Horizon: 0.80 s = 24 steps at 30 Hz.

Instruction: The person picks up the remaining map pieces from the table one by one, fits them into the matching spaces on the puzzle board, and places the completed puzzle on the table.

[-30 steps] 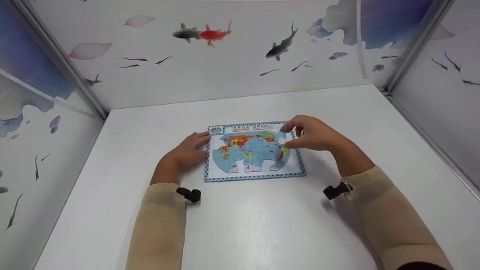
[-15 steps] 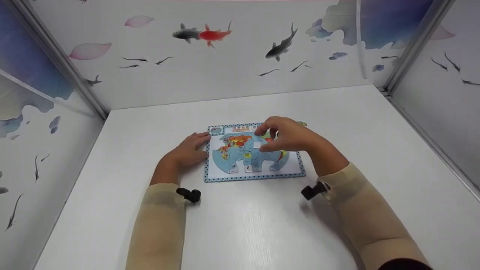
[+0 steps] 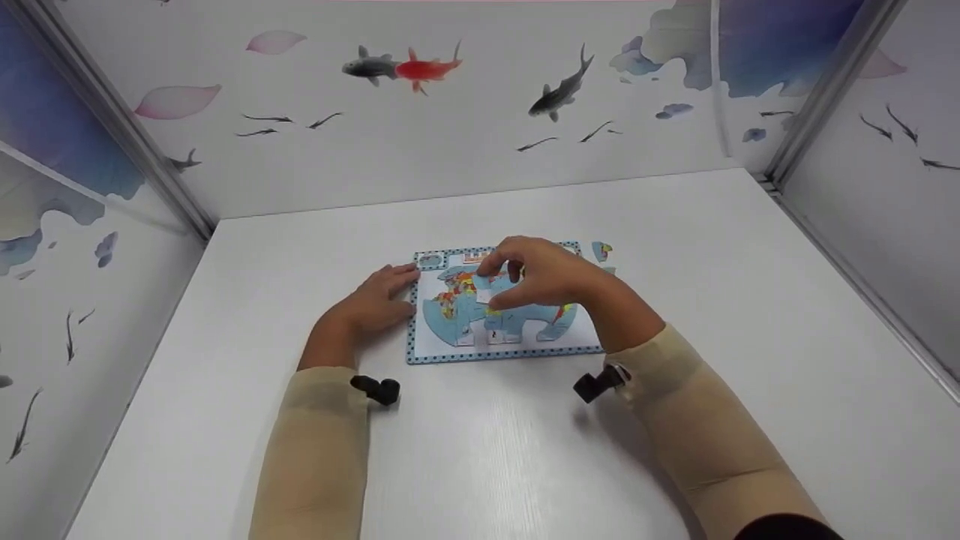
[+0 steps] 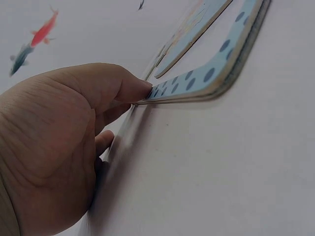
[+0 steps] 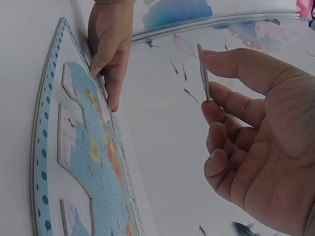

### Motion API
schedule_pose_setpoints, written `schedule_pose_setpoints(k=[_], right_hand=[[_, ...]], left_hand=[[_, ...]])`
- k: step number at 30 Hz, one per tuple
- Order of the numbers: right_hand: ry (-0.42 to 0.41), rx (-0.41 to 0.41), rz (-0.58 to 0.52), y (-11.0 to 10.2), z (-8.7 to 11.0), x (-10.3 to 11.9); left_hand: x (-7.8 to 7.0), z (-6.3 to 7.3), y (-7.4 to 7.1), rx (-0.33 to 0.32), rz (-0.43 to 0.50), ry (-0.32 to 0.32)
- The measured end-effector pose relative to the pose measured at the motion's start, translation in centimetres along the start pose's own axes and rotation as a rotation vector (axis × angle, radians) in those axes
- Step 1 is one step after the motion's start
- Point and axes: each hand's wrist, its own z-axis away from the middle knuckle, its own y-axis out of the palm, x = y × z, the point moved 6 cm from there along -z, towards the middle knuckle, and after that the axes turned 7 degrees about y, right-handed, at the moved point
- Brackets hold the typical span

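A world map jigsaw puzzle board (image 3: 502, 355) with a blue dotted border lies flat on the table in the head view. Thumb and fingertips of my right hand (image 3: 551, 274) pinch a small puzzle piece (image 3: 485, 289) above the map's left half. Seen from the right wrist, that piece (image 5: 204, 73) is thin and edge-on, with the other fingers curled below it. My left hand (image 3: 373, 300) rests on the table at the board's left edge, fingers fairly straight. In the left wrist view, its thumb (image 4: 135, 88) touches the dotted border (image 4: 197, 78). The right hand hides part of the map.
A loose puzzle piece (image 3: 602, 250) lies on the table past the board's upper right corner. Another piece (image 3: 609, 271) shows partly beside the right hand. White panels printed with fish (image 3: 427, 70) enclose the white table (image 3: 465, 435) at the back and sides.
My right hand has carried the puzzle piece leftward from the board's right edge to over the map's left half, uncovering loose pieces at the right. The left hand has stayed put.
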Motion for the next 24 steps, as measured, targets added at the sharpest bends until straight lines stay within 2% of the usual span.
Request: schedule_pose_setpoints(k=[10,17,24], right_hand=[[0.015,0.016,0.016,1.5,-0.8,-1.3],[0.113,0.035,0.024,3.1,-1.4,-2.2],[0.158,0.047,0.051,4.2,-1.8,-2.8]], left_hand=[[-0.2,0.1,-0.1,0.016,-0.015,0.054],[0.0,0.1,-0.1,0.011,-0.009,0.052],[0.0,0.1,-0.1,0.014,-0.019,0.045]])
